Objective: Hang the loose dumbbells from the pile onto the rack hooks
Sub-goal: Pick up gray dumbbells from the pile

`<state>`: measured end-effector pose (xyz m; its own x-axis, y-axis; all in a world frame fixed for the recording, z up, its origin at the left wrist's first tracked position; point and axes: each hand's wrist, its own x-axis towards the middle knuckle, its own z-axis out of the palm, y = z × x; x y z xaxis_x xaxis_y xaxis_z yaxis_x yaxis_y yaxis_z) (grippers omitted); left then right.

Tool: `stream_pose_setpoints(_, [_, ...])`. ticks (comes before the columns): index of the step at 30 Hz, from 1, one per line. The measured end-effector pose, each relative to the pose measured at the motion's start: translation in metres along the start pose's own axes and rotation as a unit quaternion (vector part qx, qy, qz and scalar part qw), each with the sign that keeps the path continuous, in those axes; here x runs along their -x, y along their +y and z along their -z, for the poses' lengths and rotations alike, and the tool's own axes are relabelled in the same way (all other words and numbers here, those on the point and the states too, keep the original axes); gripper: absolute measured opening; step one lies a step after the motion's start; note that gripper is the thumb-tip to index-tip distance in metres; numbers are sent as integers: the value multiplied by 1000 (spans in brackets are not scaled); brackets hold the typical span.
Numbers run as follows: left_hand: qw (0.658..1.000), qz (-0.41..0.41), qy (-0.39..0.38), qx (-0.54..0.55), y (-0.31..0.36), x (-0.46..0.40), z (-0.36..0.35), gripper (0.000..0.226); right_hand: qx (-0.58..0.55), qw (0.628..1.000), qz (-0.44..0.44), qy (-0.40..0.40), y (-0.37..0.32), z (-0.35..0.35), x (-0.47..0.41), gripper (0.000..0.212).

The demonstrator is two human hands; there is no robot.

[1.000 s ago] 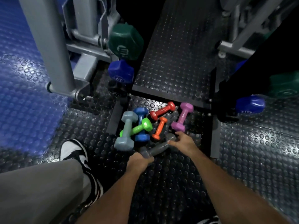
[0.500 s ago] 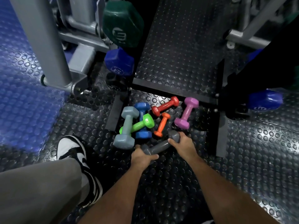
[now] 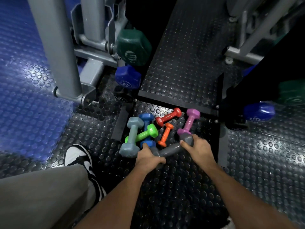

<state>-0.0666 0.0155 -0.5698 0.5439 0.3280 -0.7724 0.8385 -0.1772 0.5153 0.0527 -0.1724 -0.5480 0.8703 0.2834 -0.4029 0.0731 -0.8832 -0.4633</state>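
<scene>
On the studded black floor mat [image 3: 173, 187], at the near edge of a small pile, a dark grey dumbbell [image 3: 171, 150] lies slanted, its far head up to the right and its near head down to the left. Both hands are on it: the left hand [image 3: 148, 158] curls round the near head, and the right hand [image 3: 198, 150] wraps its fingers and thumb round the far head. Just beyond lie the other loose weights: a pale grey dumbbell [image 3: 132, 138] on the left, crossed by a lime green dumbbell [image 3: 145, 133] that rests over a blue dumbbell [image 3: 146, 128]; then an orange dumbbell [image 3: 165, 134], a red dumbbell [image 3: 168, 116] and a purple dumbbell [image 3: 189, 122], whose near head touches the grey one's far head. Up left, a dark green hex dumbbell [image 3: 133, 47] and a dark blue hex dumbbell [image 3: 127, 77] sit against the grey rack frame [image 3: 57, 47]. A black-and-white shoe [image 3: 79, 158] stands at lower left.
</scene>
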Motion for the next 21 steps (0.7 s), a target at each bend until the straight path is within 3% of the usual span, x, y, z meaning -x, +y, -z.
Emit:
stream_pose_setpoints(4, [996, -60, -42, -54, 46, 23, 37, 90, 11, 998, 46, 42, -30, 56, 6, 38])
stream_pose_setpoints(8, [984, -150, -80, -49, 103, 57, 93, 58, 0, 994, 81, 76, -68, 110, 13, 43])
stream_pose_setpoints(13, [947, -297, -112, -53, 153, 107, 138, 38, 4, 985, 155, 83, -136, 172, 27, 38])
stream_pose_setpoints(16, [941, -316, -114, -42, 172, 130, 166, 15, 66, 977, 184, 85, -189, 202, 36, 42])
stream_pose_setpoints(18, [942, -317, -108, -21, 175, 142, 188, 13, 99, 974, 190, 78, -218, 212, 39, 46])
stream_pose_setpoints(21, [948, -305, -90, 15, 173, 153, 215, 11, 22, 983, 180, 10, -251, 225, 39, 59])
